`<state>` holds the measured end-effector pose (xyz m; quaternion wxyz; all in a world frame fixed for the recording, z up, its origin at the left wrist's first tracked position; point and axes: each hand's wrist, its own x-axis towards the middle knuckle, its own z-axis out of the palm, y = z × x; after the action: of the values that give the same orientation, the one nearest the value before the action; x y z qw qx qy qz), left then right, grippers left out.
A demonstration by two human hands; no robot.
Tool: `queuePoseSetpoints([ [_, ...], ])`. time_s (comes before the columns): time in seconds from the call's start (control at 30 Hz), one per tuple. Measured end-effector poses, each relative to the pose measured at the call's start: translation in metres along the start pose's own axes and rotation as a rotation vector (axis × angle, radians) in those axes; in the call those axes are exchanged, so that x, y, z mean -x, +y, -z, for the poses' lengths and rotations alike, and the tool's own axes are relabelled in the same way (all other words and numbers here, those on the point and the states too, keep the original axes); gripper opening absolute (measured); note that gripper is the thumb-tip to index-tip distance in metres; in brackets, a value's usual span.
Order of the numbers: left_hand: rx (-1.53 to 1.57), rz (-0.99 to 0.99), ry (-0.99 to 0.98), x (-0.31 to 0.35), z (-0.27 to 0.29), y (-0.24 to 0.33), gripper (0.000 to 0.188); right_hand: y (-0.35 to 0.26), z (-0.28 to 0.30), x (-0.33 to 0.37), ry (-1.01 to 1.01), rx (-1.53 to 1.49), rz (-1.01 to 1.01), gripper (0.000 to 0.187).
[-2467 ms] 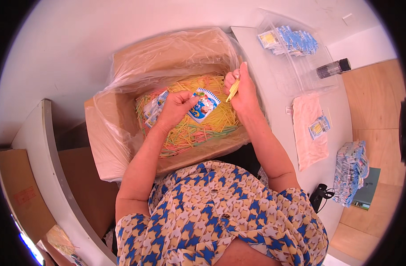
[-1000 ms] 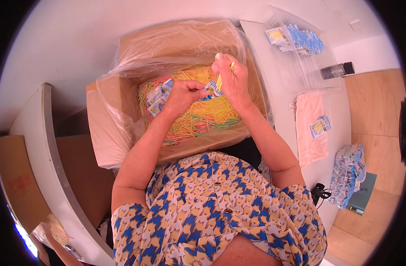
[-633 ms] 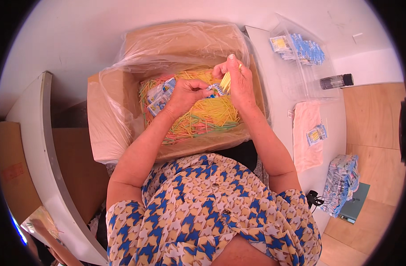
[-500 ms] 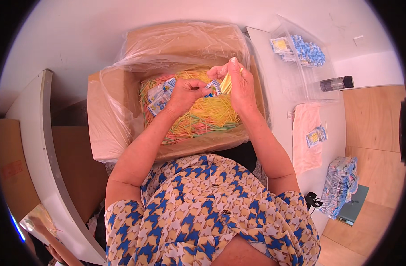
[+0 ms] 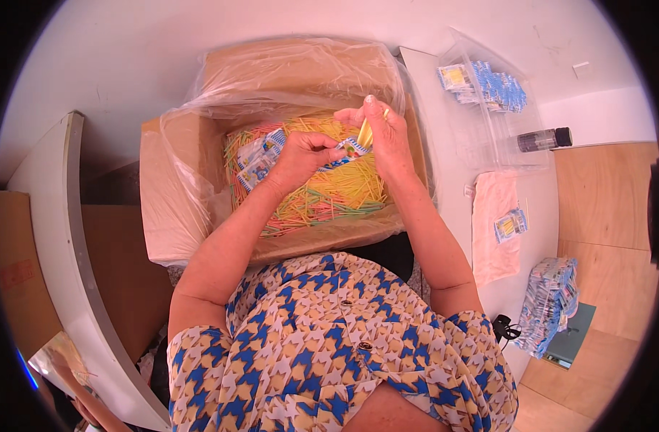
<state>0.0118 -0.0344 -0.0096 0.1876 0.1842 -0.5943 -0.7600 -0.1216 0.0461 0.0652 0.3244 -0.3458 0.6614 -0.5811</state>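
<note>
With thumb and fingers closed at its 9 o'clock edge, the left hand (image 5: 301, 160) pinches the blue-white packet (image 5: 350, 151) above the carton (image 5: 172, 191), apparently steadying it beside yellow sticks (image 5: 365, 135) retained at 1 o'clock by the partly curled right hand (image 5: 391, 146).

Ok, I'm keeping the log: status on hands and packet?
Left hand pinching blue-and-white packet. Right hand holding yellow sticks at the packet; ends inside or not, can't tell. Nothing visibly blocking.
</note>
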Motion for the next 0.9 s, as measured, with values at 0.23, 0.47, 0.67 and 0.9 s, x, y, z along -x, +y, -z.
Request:
queuePoseSetpoints([
  [0.23, 0.095, -0.072, 0.046, 0.000, -0.001, -0.003, 0.010, -0.011, -0.008, 0.009, -0.074, -0.081, 0.094, 0.038],
  [0.47, 0.066, -0.057, 0.042, -0.001, -0.001, -0.005, 0.012, -0.006, -0.004, 0.003, -0.068, -0.304, 0.052, 0.037],
  [0.67, 0.154, -0.065, 0.035, 0.000, 0.000, -0.003, 0.016, -0.013, 0.004, 0.012, -0.206, 0.076, 0.086, 0.058],
  [0.9, 0.181, -0.086, 0.015, -0.001, 0.002, -0.003, 0.017, -0.007, 0.017, 0.014, -0.246, 0.162, 0.174, 0.066],
])
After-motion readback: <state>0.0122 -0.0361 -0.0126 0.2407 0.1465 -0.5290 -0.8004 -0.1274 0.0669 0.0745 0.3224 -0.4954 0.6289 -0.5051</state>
